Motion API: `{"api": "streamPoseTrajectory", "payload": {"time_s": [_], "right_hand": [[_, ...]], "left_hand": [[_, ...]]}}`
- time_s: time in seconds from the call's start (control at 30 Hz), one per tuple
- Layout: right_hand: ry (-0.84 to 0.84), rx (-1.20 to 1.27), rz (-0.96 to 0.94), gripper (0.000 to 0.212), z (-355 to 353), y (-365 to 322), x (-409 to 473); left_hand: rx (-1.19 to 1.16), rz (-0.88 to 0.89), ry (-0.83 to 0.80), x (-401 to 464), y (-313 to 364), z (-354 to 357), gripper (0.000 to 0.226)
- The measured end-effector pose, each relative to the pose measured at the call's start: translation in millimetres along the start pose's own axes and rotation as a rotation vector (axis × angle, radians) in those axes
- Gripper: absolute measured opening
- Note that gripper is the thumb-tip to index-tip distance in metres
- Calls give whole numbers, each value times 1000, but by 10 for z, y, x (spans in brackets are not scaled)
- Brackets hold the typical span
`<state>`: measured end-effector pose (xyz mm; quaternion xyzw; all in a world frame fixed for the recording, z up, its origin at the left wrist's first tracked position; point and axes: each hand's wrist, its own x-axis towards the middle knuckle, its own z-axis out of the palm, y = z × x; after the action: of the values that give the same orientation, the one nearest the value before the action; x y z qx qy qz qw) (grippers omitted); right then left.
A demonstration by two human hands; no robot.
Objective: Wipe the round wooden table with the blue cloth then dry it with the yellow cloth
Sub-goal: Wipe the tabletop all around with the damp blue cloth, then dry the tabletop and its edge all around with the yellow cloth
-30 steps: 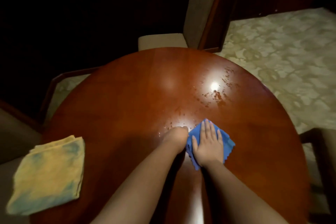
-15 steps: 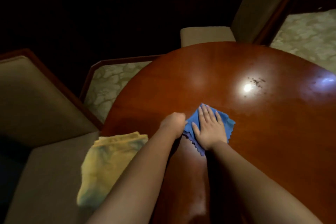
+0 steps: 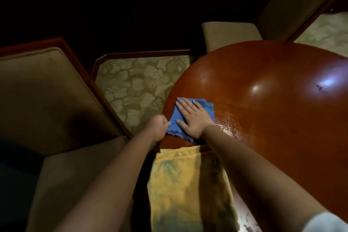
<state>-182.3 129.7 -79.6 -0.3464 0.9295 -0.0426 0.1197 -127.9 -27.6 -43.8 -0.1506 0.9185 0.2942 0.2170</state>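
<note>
I read the right hand [image 3: 194,117] flat, fingers [image 3: 185,104] straight, pressing the blue cloth [image 3: 207,108] at the desk's [image 3: 263,118] left edge, left hand [image 3: 157,127] pinching its near corner; the unwiped gloss lies right, the yellow cloth [image 3: 177,184] nearer me, by the left arm.

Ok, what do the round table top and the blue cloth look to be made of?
Round reddish-brown table top: looks like wood under a glossy varnish, since it mirrors two bright lights; veneer or solid cannot be told. Blue cloth: soft, thin fabric with a wavy trimmed edge, probably microfibre, pressed flat under the right hand.
</note>
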Motion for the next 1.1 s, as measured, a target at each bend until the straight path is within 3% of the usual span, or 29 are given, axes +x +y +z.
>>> {"api": "streamPoseTrajectory", "payload": {"time_s": [0.4,0.63,0.73,0.8,0.87,0.9,1.0,1.1], "right_hand": [[-85,-71,-203,93,-6,-400,-74],[-108,-103,-214,94,1,-488,-119],[-135,-16,-170,89,-209,-498,-144],[81,206,-7,79,-380,-463,-253],[431,513,313,61,-430,-386,-544],[501,594,473,57,-380,-364,-749],[320,567,730,60,-20,-501,-1379],[335,513,834,66,166,-769,-1673]], "left_hand": [[-158,4,18,-399,-517,228,33],[-160,-26,7,-488,-520,258,31],[-279,-62,77,-551,-500,278,31],[-473,-106,163,-641,-530,342,27],[-603,-178,198,-744,-531,374,25],[-622,-209,184,-780,-517,387,33],[-616,-265,117,-848,-394,369,53],[-557,-267,45,-942,-261,344,74]]}}
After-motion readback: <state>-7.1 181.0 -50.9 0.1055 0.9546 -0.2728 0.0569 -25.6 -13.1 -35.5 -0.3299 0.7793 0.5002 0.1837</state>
